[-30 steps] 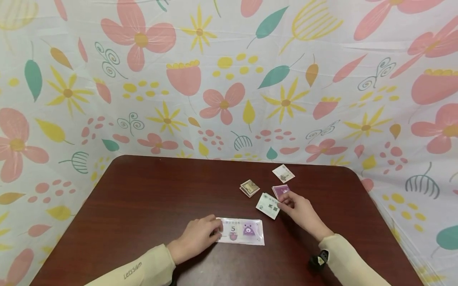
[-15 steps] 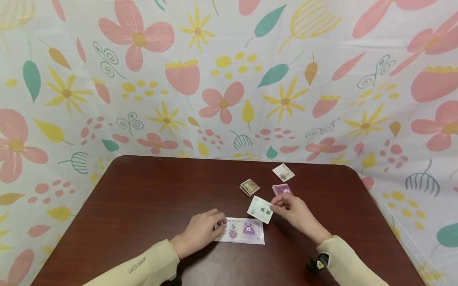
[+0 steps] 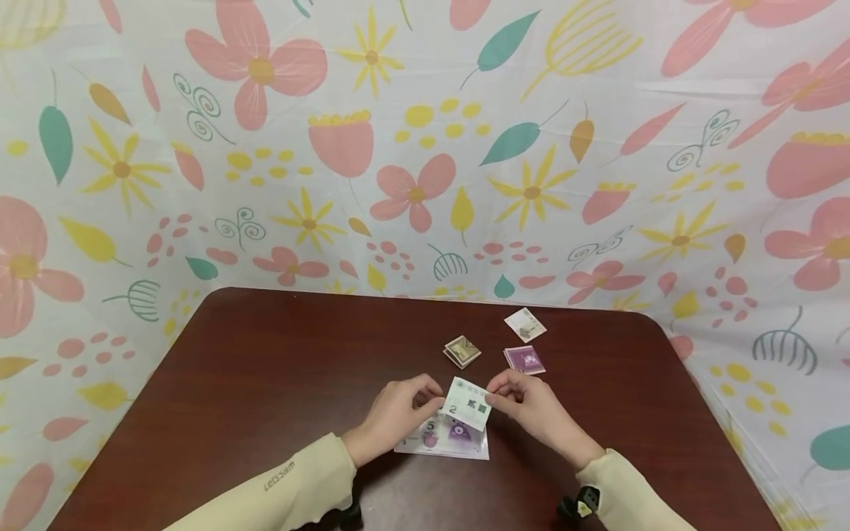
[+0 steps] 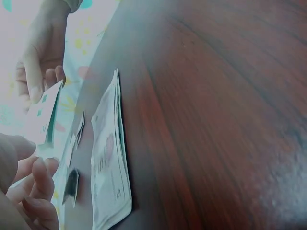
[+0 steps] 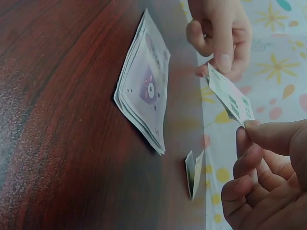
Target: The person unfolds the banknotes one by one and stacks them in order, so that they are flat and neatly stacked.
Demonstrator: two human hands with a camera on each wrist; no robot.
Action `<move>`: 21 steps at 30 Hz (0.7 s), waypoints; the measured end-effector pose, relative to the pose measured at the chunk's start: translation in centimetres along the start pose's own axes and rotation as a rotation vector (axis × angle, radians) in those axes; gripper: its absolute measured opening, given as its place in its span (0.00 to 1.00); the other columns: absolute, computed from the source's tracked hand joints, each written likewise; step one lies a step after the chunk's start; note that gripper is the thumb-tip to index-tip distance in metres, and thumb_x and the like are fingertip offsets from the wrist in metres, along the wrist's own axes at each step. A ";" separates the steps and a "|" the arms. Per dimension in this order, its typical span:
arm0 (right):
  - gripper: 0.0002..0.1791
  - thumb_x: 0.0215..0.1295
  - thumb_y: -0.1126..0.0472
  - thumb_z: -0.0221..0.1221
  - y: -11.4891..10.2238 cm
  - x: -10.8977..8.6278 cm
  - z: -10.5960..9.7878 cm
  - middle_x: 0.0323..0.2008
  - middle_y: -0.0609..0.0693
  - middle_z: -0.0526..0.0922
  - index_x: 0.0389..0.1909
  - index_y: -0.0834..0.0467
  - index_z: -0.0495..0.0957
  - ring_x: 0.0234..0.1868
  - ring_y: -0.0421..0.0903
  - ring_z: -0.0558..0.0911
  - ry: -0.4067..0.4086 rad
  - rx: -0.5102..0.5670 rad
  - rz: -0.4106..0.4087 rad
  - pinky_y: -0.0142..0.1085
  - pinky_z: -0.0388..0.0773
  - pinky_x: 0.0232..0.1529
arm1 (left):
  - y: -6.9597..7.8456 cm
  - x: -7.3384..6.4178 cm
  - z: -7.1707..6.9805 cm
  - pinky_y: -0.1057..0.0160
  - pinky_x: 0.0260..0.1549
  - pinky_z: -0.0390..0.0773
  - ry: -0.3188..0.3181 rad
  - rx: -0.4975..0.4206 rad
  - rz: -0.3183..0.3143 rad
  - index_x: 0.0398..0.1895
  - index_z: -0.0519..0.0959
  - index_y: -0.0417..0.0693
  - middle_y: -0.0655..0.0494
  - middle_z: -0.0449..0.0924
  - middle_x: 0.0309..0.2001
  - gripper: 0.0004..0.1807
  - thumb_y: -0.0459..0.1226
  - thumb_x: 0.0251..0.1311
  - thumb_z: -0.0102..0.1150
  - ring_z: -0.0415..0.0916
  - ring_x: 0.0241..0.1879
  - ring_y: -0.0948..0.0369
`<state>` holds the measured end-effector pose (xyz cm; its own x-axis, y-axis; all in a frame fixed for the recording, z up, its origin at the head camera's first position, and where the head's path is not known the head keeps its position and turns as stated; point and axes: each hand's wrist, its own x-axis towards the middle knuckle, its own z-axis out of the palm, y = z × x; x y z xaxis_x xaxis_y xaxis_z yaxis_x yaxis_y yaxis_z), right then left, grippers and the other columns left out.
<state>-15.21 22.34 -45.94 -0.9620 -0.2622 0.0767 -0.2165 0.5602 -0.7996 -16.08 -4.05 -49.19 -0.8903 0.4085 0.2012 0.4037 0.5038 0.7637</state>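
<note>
A folded green banknote marked 2 (image 3: pixel 467 404) is held up over a stack of flat purple banknotes marked 5 (image 3: pixel 434 442). My right hand (image 3: pixel 534 409) pinches the green note's right edge between thumb and fingertips, as the right wrist view also shows. At its opposite edge is my left hand (image 3: pixel 396 413), thumb and fingertips close to the corner. In the left wrist view a small gap shows between the left thumb (image 4: pixel 21 145) and fingers. Several layers show at the edge of the purple stack (image 5: pixel 144 91).
Farther back on the dark wooden table (image 3: pixel 299 354) lie a folded brown banknote (image 3: pixel 462 351), a folded purple banknote (image 3: pixel 526 360) and a small pale note (image 3: pixel 525 324). A flower-patterned cloth (image 3: pixel 412 110) hangs behind the table.
My right hand has carried the green note left from beside the folded purple banknote to over the purple stack. My left hand has left the stack's left end and moved right to the green note.
</note>
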 end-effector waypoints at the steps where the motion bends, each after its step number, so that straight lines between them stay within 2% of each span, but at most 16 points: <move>1: 0.04 0.66 0.67 0.69 0.0 0.0 0.0 0.28 0.44 0.83 0.36 0.59 0.82 0.27 0.36 0.76 0.001 -0.002 -0.002 0.30 0.71 0.27 | 0.1 0.0 0.1 0.65 0.38 0.80 0.000 -0.002 0.000 0.43 0.86 0.53 0.64 0.89 0.38 0.04 0.40 0.70 0.66 0.82 0.36 0.69; 10: 0.05 0.65 0.67 0.69 0.0 0.0 -0.1 0.27 0.44 0.82 0.36 0.58 0.82 0.26 0.35 0.76 0.026 -0.016 -0.013 0.30 0.71 0.28 | 1.2 0.2 0.4 0.68 0.35 0.77 0.023 0.003 0.025 0.39 0.84 0.53 0.65 0.88 0.35 0.02 0.38 0.67 0.68 0.79 0.32 0.71; 16: 0.05 0.65 0.66 0.69 0.1 -0.2 0.1 0.28 0.43 0.82 0.36 0.58 0.82 0.27 0.36 0.76 0.025 -0.031 -0.001 0.31 0.72 0.28 | 1.6 0.1 0.8 0.69 0.28 0.76 0.018 -0.087 0.027 0.35 0.81 0.52 0.61 0.86 0.33 0.04 0.36 0.68 0.68 0.74 0.24 0.72; 21: 0.04 0.66 0.67 0.69 0.1 -0.2 0.2 0.29 0.43 0.83 0.37 0.57 0.82 0.28 0.37 0.77 0.020 -0.042 0.003 0.31 0.73 0.29 | 1.8 0.3 0.9 0.70 0.28 0.75 0.017 -0.123 0.028 0.37 0.81 0.50 0.60 0.85 0.33 0.03 0.34 0.67 0.67 0.72 0.24 0.72</move>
<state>-15.00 22.30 -46.12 -0.9658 -0.2445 0.0864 -0.2195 0.5938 -0.7741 -15.41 -2.30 -48.29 -0.8832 0.4071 0.2329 0.4001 0.3949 0.8270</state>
